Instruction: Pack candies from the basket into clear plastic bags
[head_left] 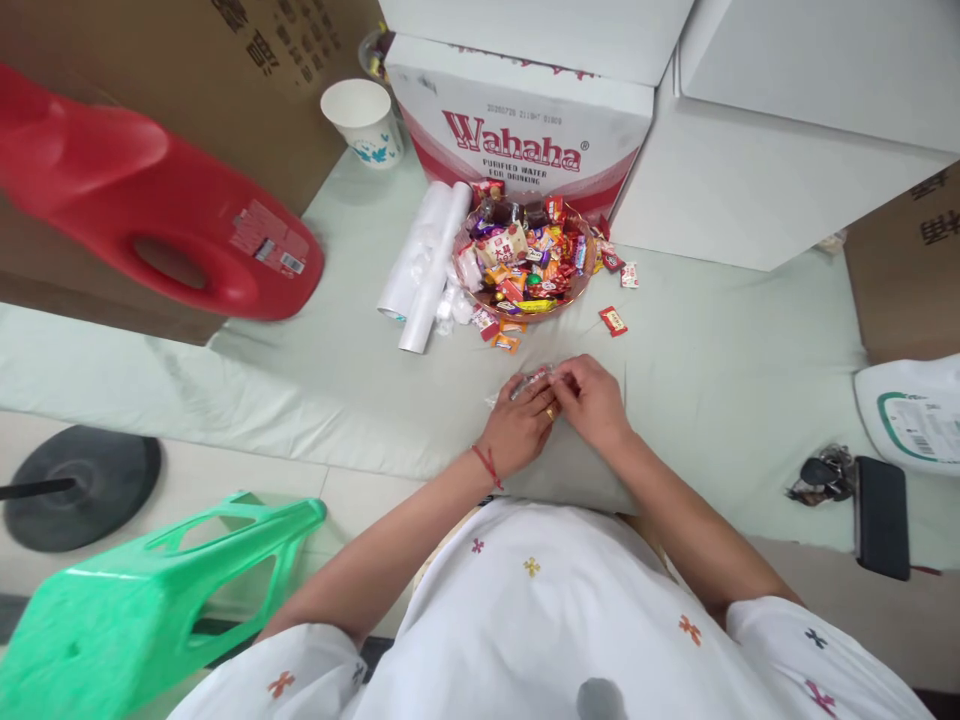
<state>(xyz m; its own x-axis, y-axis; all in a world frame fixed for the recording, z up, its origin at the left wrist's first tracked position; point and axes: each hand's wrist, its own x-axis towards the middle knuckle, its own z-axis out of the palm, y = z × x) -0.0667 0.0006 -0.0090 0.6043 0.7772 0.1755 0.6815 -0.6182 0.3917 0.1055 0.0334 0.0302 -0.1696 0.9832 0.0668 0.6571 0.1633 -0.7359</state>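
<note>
My left hand, with a red string bracelet and a ring, is closed on a small clear plastic packet that has something red and white in it. My right hand pinches the packet's right edge, touching the left fingers. What lies under the fingers is hidden. Just beyond the hands is a clear bowl heaped with wrapped candies. A few loose candies lie around it, among them a red one and an orange one.
White plastic rolls lie left of the bowl. Behind stand a paper cup and a Wahaha box. A red jug is at left, a green stool below. Phone, keys and white bottle are at right.
</note>
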